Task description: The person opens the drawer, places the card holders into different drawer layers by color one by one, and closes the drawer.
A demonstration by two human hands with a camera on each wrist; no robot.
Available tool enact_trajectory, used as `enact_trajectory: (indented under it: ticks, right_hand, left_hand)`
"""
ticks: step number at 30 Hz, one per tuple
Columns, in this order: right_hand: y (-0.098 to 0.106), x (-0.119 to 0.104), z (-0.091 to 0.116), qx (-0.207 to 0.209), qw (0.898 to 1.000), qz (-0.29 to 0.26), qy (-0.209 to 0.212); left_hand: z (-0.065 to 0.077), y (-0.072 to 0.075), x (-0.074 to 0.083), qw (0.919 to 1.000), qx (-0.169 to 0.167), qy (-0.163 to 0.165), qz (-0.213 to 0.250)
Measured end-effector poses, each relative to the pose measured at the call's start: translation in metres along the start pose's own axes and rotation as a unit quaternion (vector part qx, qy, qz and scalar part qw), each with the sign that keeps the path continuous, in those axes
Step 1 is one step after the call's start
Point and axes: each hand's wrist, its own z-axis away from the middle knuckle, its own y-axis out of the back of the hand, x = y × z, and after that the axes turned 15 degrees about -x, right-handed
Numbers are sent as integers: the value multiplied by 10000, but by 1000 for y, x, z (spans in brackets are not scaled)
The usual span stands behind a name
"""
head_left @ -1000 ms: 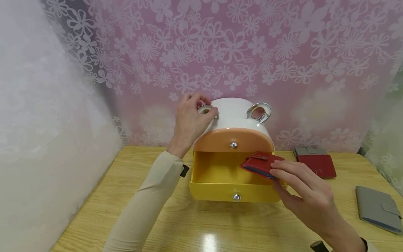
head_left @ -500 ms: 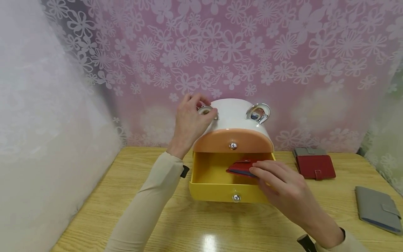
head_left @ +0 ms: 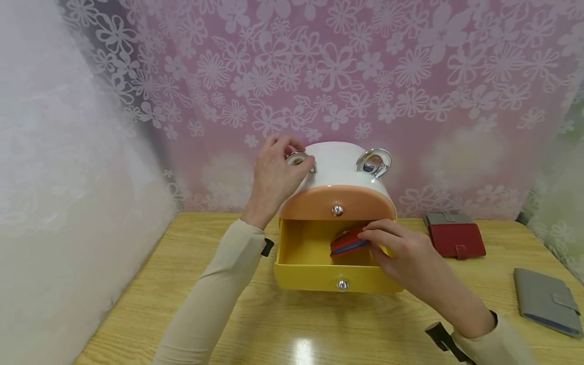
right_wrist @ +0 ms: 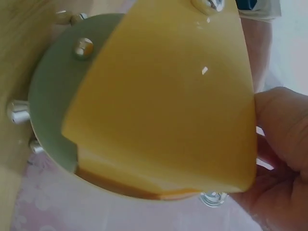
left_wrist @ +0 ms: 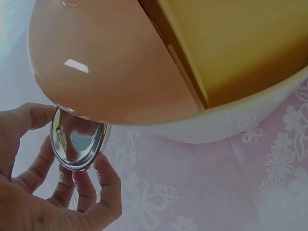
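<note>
A small rounded chest has a white top (head_left: 336, 157), an orange upper drawer (head_left: 310, 204) and a yellow lower drawer (head_left: 310, 277) that is pulled out. My left hand (head_left: 276, 175) grips the chrome ear-shaped ring (left_wrist: 77, 142) on the chest's left side, thumb and fingers around its edge. Inside the yellow drawer, toward its right side, my right hand (head_left: 406, 256) pinches a red wallet (head_left: 348, 241) with a blue edge, tilted. From the right wrist, the drawer front (right_wrist: 168, 96) hides the wallet, and the right hand's fingers show beside the drawer's edge.
To the right on the wooden table (head_left: 219, 314), a second red wallet (head_left: 456, 239) overlaps a grey one (head_left: 440, 218). Another grey wallet (head_left: 546, 301) lies nearer the right edge. A matching chrome ring (head_left: 375, 162) sticks up on the chest's right. Behind hangs a pink flowered curtain (head_left: 328, 76).
My right hand has moved left with the red wallet, deeper into the yellow drawer, and the wallet's tilt has changed. The left hand stays on the chrome ring.
</note>
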Motion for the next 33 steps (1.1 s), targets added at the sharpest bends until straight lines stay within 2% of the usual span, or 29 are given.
enact_trajectory:
  ticks: [3, 7, 11, 15, 22, 33]
  right_hand:
    - [5, 3, 0, -436, 9989, 1, -184]
    - [15, 5, 1, -1134, 9918, 2, -595]
    - [19, 9, 2, -1466, 9860, 51, -786]
    - [20, 13, 4, -1402, 9865, -29, -842]
    - [24, 17, 11, -1035, 9892, -229, -1007]
    - [34, 27, 27, -595, 9923, -76, -1083]
  left_hand:
    - [-1, 0, 0, 10000, 12, -3, 17]
    - [-1, 0, 1, 10000, 0, 44, 34]
    - [-3, -1, 1, 10000, 21, 80, 11]
    - [-4, -2, 1, 9999, 32, 100, 13]
    - [-3, -3, 1, 9999, 10, 132, 58]
    - [-2, -2, 1, 10000, 15, 64, 39]
